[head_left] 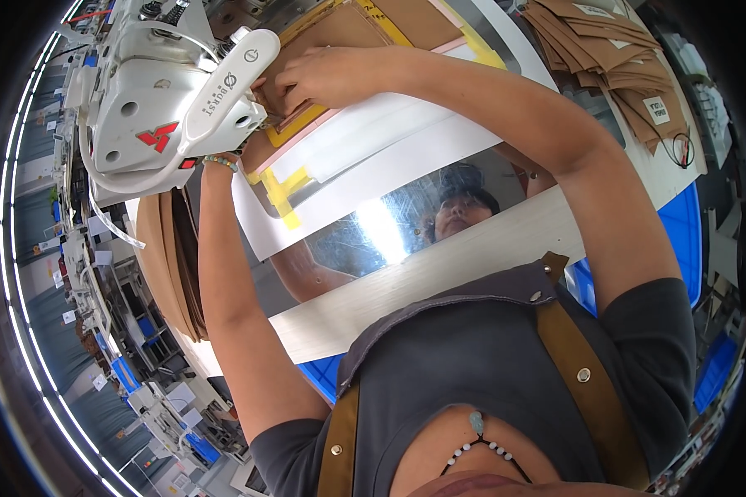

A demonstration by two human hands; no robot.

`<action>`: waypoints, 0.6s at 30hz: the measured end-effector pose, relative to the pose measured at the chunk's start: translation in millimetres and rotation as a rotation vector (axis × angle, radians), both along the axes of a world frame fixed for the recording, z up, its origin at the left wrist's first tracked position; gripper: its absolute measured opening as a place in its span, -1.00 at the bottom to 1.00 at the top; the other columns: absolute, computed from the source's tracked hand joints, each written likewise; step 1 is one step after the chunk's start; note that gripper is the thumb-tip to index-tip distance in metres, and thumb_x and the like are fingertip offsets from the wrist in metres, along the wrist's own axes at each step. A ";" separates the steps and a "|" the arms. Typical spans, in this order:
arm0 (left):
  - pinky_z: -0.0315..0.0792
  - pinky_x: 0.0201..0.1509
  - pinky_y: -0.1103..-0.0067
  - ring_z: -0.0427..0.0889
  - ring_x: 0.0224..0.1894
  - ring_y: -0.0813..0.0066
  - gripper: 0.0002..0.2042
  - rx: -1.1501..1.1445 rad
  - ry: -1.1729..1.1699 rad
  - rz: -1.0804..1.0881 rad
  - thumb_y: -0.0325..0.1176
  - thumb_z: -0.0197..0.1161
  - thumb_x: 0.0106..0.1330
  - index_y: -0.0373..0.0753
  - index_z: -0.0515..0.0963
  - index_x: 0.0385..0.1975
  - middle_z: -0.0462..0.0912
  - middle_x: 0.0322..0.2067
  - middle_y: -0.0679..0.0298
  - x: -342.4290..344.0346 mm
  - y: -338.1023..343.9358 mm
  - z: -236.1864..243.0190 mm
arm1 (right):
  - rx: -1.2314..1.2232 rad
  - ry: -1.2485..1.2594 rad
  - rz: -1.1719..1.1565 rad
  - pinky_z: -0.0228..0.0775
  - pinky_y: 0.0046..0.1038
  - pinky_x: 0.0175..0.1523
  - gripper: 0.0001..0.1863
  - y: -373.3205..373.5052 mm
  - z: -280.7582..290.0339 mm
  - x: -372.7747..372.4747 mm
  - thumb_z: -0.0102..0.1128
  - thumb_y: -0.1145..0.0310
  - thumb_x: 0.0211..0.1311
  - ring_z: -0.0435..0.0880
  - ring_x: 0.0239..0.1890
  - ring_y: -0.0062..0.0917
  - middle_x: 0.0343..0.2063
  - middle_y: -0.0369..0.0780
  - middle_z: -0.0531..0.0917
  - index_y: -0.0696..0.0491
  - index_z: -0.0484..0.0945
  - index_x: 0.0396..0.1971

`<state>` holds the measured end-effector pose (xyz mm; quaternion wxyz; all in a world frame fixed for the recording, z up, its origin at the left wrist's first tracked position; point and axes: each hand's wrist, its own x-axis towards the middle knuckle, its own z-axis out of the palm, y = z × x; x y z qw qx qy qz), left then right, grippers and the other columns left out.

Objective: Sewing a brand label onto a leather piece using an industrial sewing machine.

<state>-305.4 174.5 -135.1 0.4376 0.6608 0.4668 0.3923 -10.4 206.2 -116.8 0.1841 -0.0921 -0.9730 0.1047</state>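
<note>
Flat brown template, prob. card, w/ yellow strips & pink edging, on glossy white sheet, far side of pale wood-grain table. Mirror-like metal plate nr table's near edge; floppy brown pcs piled at far R corner. R hand half-curled, fingertips down on template; can't tell if pinching. L wrist runs behind white sewing machine; L hand mostly hidden, grip can't be told. Template's far edge cut off.
</note>
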 end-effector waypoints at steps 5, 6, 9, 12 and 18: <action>0.36 0.46 0.45 0.60 0.25 0.30 -0.62 -0.233 -0.441 -0.021 -0.52 0.11 0.45 -0.37 0.50 0.25 0.60 0.24 0.07 16.5 3.7 4.7 | -0.032 -0.093 -0.038 0.36 -0.21 0.30 -0.64 16.4 3.0 -0.8 0.15 0.45 0.31 0.52 0.25 -0.40 0.10 -0.29 0.61 -0.13 0.72 0.05; 0.43 0.38 0.45 0.58 0.25 0.25 -0.58 -0.116 -0.239 -0.034 -0.43 0.10 0.49 -0.38 0.42 0.31 0.58 0.24 0.00 9.7 3.1 -0.1 | 0.088 -0.012 -0.092 0.34 -0.21 0.33 -0.63 15.7 0.2 -5.1 0.16 0.45 0.30 0.50 0.28 -0.42 0.12 -0.28 0.61 -0.11 0.72 0.06; 0.48 0.33 0.42 0.56 0.27 0.20 -0.53 0.180 0.237 -0.064 -0.35 0.14 0.48 -0.36 0.38 0.35 0.57 0.24 -0.05 -9.3 -3.4 -13.7 | 0.037 -0.087 -0.116 0.29 -0.20 0.39 -0.60 11.3 -0.7 -7.7 0.13 0.48 0.28 0.45 0.35 -0.42 0.18 -0.29 0.60 -0.11 0.71 0.08; 0.44 0.35 0.39 0.54 0.30 0.29 -0.58 0.529 1.088 0.218 -0.40 0.27 0.37 -0.32 0.50 0.22 0.58 0.22 -0.02 -47.0 -39.3 -37.9 | -0.057 -0.113 -0.100 0.24 -0.20 0.43 -0.56 5.4 9.2 -4.4 0.09 0.52 0.26 0.41 0.40 -0.43 0.24 -0.29 0.58 -0.11 0.70 0.09; 0.48 0.13 0.52 0.69 0.00 0.40 -0.76 0.249 0.472 0.527 -0.46 0.25 0.36 -0.35 0.66 -0.02 0.76 -0.11 0.15 -16.2 -62.8 -30.9 | -0.091 -0.174 -0.035 0.24 -0.18 0.43 -0.54 0.2 13.6 4.6 0.06 0.55 0.23 0.41 0.39 -0.37 0.28 -0.27 0.56 -0.10 0.72 0.07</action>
